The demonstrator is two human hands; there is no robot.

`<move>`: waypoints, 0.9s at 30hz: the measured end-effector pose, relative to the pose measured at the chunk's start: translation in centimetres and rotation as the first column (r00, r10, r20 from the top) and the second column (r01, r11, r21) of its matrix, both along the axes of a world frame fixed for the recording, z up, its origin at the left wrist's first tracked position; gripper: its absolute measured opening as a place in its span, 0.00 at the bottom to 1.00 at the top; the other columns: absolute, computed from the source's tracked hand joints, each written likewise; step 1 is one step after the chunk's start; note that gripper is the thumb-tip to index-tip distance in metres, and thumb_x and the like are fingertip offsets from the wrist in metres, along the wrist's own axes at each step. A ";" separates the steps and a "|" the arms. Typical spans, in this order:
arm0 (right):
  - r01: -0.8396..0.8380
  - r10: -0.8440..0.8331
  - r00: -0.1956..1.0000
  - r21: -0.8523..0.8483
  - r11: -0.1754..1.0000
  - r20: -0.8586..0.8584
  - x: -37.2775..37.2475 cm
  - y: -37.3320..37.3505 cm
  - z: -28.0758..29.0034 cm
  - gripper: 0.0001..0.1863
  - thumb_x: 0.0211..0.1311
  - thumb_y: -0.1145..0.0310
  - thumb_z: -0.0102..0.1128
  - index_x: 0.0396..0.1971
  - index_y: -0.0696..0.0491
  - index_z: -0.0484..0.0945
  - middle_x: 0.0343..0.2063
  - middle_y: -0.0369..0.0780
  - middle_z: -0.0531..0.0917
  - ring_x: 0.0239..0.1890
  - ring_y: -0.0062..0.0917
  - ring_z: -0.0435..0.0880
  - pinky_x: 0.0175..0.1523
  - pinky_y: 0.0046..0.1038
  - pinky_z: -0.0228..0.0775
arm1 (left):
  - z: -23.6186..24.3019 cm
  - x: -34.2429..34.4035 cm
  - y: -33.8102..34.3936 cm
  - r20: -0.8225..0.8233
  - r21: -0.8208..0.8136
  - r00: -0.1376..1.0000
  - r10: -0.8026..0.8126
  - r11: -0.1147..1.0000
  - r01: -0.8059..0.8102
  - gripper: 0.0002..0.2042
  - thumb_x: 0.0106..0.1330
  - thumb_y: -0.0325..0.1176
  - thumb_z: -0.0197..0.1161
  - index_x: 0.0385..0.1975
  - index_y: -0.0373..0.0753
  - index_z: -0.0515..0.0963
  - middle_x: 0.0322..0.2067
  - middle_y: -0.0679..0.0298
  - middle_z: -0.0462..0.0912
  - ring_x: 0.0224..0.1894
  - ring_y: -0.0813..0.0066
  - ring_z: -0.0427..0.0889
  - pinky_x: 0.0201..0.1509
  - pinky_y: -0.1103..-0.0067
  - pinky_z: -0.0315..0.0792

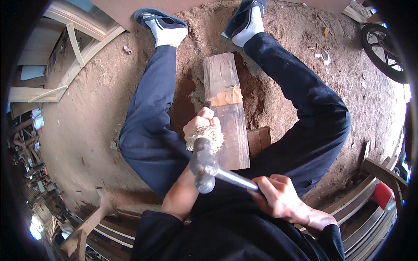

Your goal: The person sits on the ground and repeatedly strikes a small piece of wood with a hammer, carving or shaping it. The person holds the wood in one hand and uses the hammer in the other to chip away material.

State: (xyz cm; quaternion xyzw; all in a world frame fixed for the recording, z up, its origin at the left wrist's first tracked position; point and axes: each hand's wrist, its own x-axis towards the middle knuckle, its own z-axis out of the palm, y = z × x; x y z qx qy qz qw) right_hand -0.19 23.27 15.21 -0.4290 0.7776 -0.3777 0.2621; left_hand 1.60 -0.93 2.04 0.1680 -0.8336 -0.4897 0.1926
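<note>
A long weathered wooden board point(222, 69) lies between my legs, with a pale band chipped across its middle. My left hand point(196, 126) is closed on a chisel point(208, 104), whose dark tip meets the board near that band. The chisel's top point(213, 135) is pale and frayed, partly hidden by the hammer head. My right hand point(276, 195) grips the metal handle of a hammer point(204, 167); its head is over my left hand and wrist from this view. Whether the head touches the chisel I cannot tell.
A wooden block point(259, 141) lies beside the board on the dirt floor point(87, 130). Wooden frames point(76, 43) lean at upper left, a black wheel point(376, 52) is at upper right, and timber rails with a red object point(383, 195) are at lower right.
</note>
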 end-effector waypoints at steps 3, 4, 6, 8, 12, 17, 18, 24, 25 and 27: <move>-0.002 -0.002 1.000 -0.173 0.985 -0.021 0.9 -0.7 0.9 0.12 0.61 0.72 0.70 0.38 0.58 0.75 0.21 0.39 0.78 0.15 0.32 0.77 0.23 0.34 0.74 | -1.7 0.0 -0.2 -0.048 -0.035 0.995 0.083 0.996 -0.085 0.12 0.64 0.24 0.63 0.23 0.39 0.66 0.27 0.62 0.79 0.27 0.58 0.80 0.32 0.72 0.74; -0.003 -0.003 0.999 -0.178 0.984 -0.038 0.9 -0.6 0.4 0.12 0.62 0.72 0.70 0.38 0.58 0.75 0.20 0.39 0.78 0.15 0.32 0.77 0.23 0.34 0.74 | -1.8 -0.4 -0.2 -0.099 -0.033 0.990 0.098 0.994 -0.102 0.13 0.63 0.26 0.65 0.22 0.39 0.67 0.27 0.62 0.81 0.26 0.56 0.82 0.32 0.71 0.75; -0.009 -0.004 0.997 -0.188 0.982 -0.071 0.7 -0.8 -0.6 0.10 0.64 0.72 0.69 0.38 0.58 0.75 0.20 0.40 0.79 0.14 0.33 0.78 0.24 0.34 0.74 | -1.9 -1.0 0.2 -0.244 0.052 0.962 0.122 0.992 -0.113 0.13 0.63 0.25 0.65 0.22 0.39 0.66 0.26 0.63 0.81 0.25 0.60 0.82 0.32 0.72 0.75; 0.067 -0.067 0.998 0.034 0.997 -0.012 0.7 -0.7 -0.5 0.09 0.66 0.71 0.66 0.37 0.58 0.74 0.19 0.42 0.79 0.16 0.38 0.80 0.24 0.36 0.75 | -1.3 -0.6 0.6 -0.058 -0.037 0.982 0.177 0.983 -0.180 0.14 0.62 0.23 0.66 0.23 0.39 0.65 0.24 0.62 0.77 0.24 0.64 0.77 0.32 0.73 0.75; 0.105 -0.104 0.994 -0.033 0.994 0.031 2.2 -0.8 -0.3 0.10 0.67 0.69 0.67 0.38 0.57 0.74 0.19 0.43 0.79 0.18 0.39 0.82 0.26 0.38 0.76 | -2.1 -1.2 0.1 -0.337 0.432 0.932 0.134 0.901 0.027 0.15 0.63 0.18 0.64 0.31 0.40 0.62 0.28 0.61 0.71 0.29 0.70 0.70 0.36 0.75 0.73; 0.162 -0.162 0.983 0.007 0.987 0.088 3.1 -0.5 -0.1 0.10 0.68 0.69 0.66 0.37 0.58 0.75 0.20 0.45 0.80 0.20 0.42 0.83 0.27 0.40 0.77 | -1.9 -1.6 0.4 -0.473 0.545 0.862 0.184 0.830 0.121 0.15 0.74 0.22 0.59 0.40 0.43 0.57 0.36 0.61 0.75 0.38 0.73 0.77 0.51 0.71 0.73; 0.181 -0.181 0.978 0.013 0.983 0.108 3.3 -0.5 -0.4 0.10 0.68 0.69 0.66 0.38 0.58 0.76 0.19 0.46 0.79 0.21 0.43 0.83 0.28 0.40 0.77 | -2.3 -1.5 0.3 -0.465 0.562 0.850 0.247 0.824 0.068 0.12 0.75 0.24 0.59 0.41 0.42 0.60 0.36 0.60 0.76 0.41 0.70 0.79 0.55 0.68 0.74; 0.228 -0.233 0.962 0.050 0.972 0.142 3.4 -0.1 -0.2 0.09 0.70 0.69 0.65 0.40 0.58 0.77 0.18 0.48 0.79 0.22 0.45 0.84 0.29 0.40 0.77 | -2.5 -1.5 0.2 -0.388 0.388 0.800 0.457 0.869 -0.308 0.14 0.69 0.18 0.63 0.44 0.37 0.64 0.35 0.61 0.75 0.39 0.66 0.82 0.56 0.63 0.81; 0.233 -0.238 0.961 0.050 0.971 0.140 3.4 -0.1 -0.2 0.09 0.70 0.69 0.65 0.40 0.58 0.77 0.18 0.48 0.79 0.22 0.45 0.84 0.28 0.40 0.77 | -2.4 -1.4 0.1 -0.348 0.414 0.790 0.506 0.838 -0.355 0.16 0.68 0.16 0.64 0.46 0.36 0.64 0.34 0.61 0.75 0.37 0.67 0.81 0.55 0.63 0.83; 0.242 -0.248 0.958 0.059 0.968 0.146 3.4 0.0 0.0 0.09 0.70 0.69 0.65 0.40 0.58 0.77 0.19 0.48 0.80 0.22 0.45 0.84 0.28 0.40 0.77 | -2.3 -1.5 0.3 -0.305 0.508 0.748 0.589 0.766 -0.395 0.18 0.66 0.15 0.64 0.49 0.36 0.63 0.34 0.61 0.74 0.35 0.68 0.80 0.52 0.64 0.84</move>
